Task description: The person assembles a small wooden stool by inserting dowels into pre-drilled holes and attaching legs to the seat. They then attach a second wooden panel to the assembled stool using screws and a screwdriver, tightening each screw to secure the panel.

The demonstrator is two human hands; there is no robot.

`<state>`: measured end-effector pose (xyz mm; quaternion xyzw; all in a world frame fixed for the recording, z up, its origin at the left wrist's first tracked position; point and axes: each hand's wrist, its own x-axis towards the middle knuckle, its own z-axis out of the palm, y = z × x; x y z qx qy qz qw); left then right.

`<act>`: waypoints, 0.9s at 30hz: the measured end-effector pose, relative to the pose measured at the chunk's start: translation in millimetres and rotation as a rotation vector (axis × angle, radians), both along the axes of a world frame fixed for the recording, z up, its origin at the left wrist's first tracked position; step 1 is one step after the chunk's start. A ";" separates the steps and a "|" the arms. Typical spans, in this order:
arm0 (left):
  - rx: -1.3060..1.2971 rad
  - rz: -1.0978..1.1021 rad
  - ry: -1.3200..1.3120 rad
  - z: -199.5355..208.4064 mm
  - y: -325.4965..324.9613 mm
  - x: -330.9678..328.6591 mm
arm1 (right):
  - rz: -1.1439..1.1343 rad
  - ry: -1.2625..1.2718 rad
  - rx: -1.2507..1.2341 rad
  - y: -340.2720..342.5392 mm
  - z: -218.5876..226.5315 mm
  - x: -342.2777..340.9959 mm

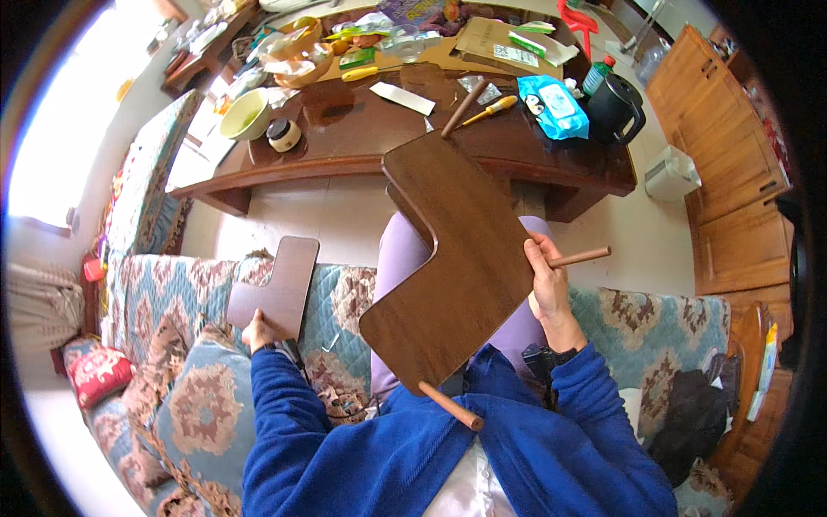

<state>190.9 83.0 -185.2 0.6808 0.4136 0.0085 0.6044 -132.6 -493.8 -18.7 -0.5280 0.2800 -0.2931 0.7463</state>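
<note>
A large L-shaped dark wooden board (461, 250) rests tilted over my lap. Round wooden legs stick out past its corners: one leg (452, 407) toward my chest, a second leg (581, 257) at the right, and a third leg (464, 107) at the far end. My right hand (544, 280) is closed on the board's right corner, close beside the second leg. On the sofa to my left lies a smaller L-shaped wooden board (284, 284). My left hand (258, 330) grips its near edge; some of those fingers are hidden beneath it.
The brown table (345, 129) ahead carries a yellow-handled screwdriver (491, 110), a blue wipes pack (553, 107), a black kettle (616, 109), a jar (282, 134) and a green bowl (245, 115). I sit on a patterned sofa (603, 314) with a cushion (202, 392) at left.
</note>
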 end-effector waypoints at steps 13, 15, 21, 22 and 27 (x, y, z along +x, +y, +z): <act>-0.052 -0.555 -0.661 246.1 -57.6 42.0 | -0.013 -0.034 0.035 6.8 22.6 19.8; -0.080 -0.528 -0.660 304.9 -94.0 37.0 | 0.002 0.024 -0.023 8.9 28.1 23.7; -0.265 -0.789 -0.736 399.1 -197.9 -9.0 | 0.014 0.094 -0.127 12.2 40.4 31.9; -0.302 -0.839 -0.715 405.8 -211.1 -19.1 | 0.019 0.077 -0.115 11.5 38.4 30.7; -0.365 -1.035 -0.631 410.2 -268.8 -70.1 | -0.050 0.052 -0.014 6.2 2.8 7.5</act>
